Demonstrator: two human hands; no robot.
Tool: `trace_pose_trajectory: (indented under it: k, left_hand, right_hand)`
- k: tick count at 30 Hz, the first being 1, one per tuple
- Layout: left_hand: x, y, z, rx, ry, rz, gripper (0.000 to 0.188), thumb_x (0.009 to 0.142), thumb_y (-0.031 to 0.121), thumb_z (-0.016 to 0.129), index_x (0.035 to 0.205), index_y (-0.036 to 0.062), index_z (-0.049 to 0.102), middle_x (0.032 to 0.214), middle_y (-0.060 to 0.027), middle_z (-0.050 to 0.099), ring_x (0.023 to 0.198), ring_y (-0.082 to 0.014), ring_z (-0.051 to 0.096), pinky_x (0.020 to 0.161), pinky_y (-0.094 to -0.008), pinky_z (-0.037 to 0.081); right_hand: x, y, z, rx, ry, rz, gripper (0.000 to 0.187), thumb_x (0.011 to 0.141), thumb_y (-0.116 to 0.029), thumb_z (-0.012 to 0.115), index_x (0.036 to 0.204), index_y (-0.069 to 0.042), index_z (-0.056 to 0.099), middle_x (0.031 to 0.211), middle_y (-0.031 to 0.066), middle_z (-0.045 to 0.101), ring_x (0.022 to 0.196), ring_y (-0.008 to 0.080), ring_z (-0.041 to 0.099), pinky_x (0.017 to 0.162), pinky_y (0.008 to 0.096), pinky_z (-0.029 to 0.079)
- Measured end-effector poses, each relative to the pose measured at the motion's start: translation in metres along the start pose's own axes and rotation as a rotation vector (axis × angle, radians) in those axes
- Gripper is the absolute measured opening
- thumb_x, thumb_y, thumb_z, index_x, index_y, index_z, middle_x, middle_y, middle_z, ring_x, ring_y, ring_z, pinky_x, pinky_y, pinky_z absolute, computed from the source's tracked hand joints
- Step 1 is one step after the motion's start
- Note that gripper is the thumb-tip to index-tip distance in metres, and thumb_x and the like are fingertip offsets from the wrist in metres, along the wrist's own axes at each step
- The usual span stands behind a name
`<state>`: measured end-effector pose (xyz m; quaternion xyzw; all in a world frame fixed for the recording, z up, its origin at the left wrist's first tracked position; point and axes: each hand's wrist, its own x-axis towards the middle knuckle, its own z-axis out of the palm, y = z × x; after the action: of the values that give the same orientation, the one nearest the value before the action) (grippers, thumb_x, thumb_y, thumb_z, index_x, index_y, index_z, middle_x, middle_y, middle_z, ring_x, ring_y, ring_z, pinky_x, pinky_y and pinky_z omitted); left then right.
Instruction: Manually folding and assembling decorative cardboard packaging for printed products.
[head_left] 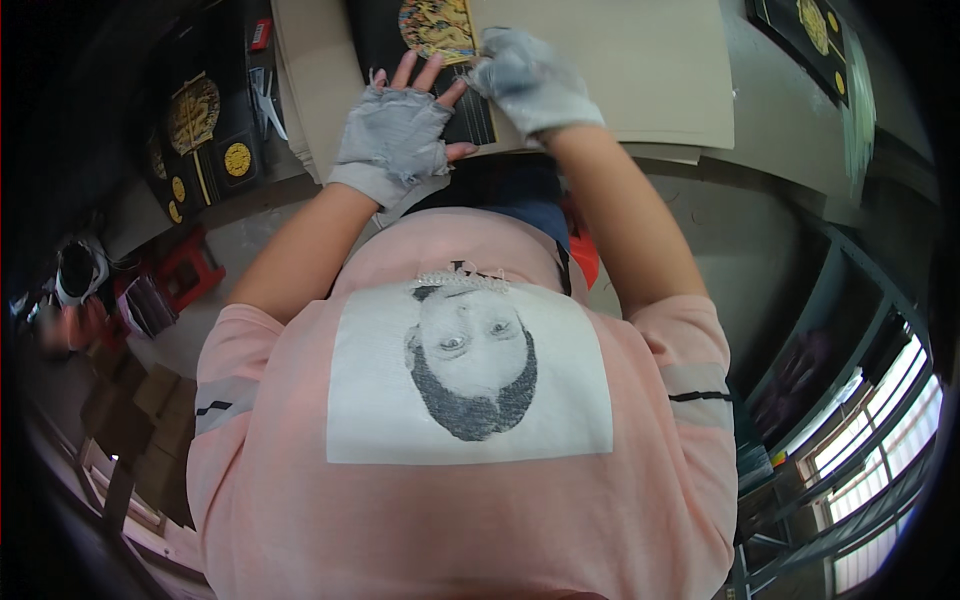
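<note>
While the left hand [393, 135] spreads open on the black-and-gold panel [476, 124] at twelve o'clock, the right hand [535, 82], toward one, is blurred, its grip impossible to tell; the gold medallion [438, 26] is already there, anything unfinished not showing

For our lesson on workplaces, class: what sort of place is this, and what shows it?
Probably a workshop: the gloved left hand and right hand are at a black-and-gold piece on pale boards, similar black items lie to the left, and apparent cardboard boxes stand lower left.
</note>
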<state>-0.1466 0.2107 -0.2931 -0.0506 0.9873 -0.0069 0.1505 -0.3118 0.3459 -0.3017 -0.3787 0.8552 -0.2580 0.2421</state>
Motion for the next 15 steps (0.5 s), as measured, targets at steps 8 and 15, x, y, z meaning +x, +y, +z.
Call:
trace_pose_trajectory:
  k: [8, 15]
  left_hand:
    - [-0.003, -0.007, 0.001, -0.120, 0.069, 0.066, 0.071, 0.090, 0.061, 0.064, 0.143, 0.0140, 0.062, 0.161, -0.0129, 0.045, 0.153, -0.0329, 0.036, 0.121, -0.0533, 0.033]
    - [-0.030, -0.123, 0.064, -0.642, 0.924, -0.557, 0.060, 0.093, 0.016, 0.069, 0.149, 0.0013, 0.055, 0.154, -0.0222, 0.052, 0.145, -0.0385, 0.047, 0.120, -0.0471, 0.038]
  right_hand:
    - [-0.016, -0.004, 0.059, -0.457, 0.337, -0.226, 0.067, 0.097, -0.048, 0.059, 0.154, -0.013, 0.049, 0.159, 0.0213, 0.043, 0.144, 0.0413, 0.045, 0.115, 0.0650, 0.036]
    - [-0.012, -0.015, 0.053, -0.597, 0.238, -0.166, 0.065, 0.100, -0.049, 0.056, 0.152, -0.010, 0.050, 0.159, 0.0231, 0.044, 0.147, 0.0433, 0.043, 0.116, 0.0648, 0.036]
